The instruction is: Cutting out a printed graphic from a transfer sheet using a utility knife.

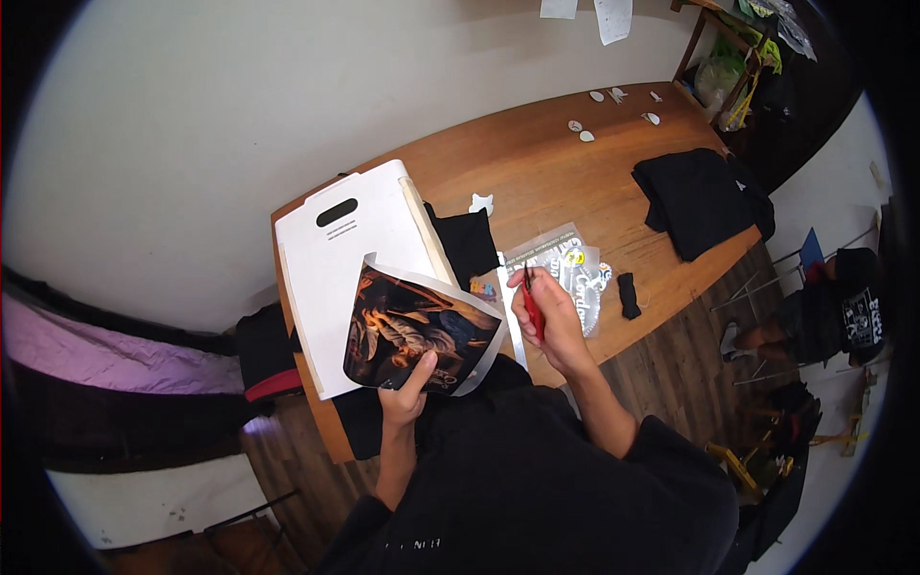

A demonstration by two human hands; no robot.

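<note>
My left hand pinches the lower edge of a printed sheet, thumb on top. The sheet carries a dark picture with orange and brown tones and has a pale border; its upper corner curls. It is held tilted over the lower right part of a white panel with a dark oval slot. My right hand is closed round a slim red tool with a dark upper end; its exact kind is hard to tell. Beneath and beside that hand lie clear printed transfer sheets with white lettering.
Black folded cloth lies at the wooden table's right end. Black fabric shows beside the white panel. A small black roll, a white star-shaped cutout and several pale scraps are scattered about. Another person sits at the far right.
</note>
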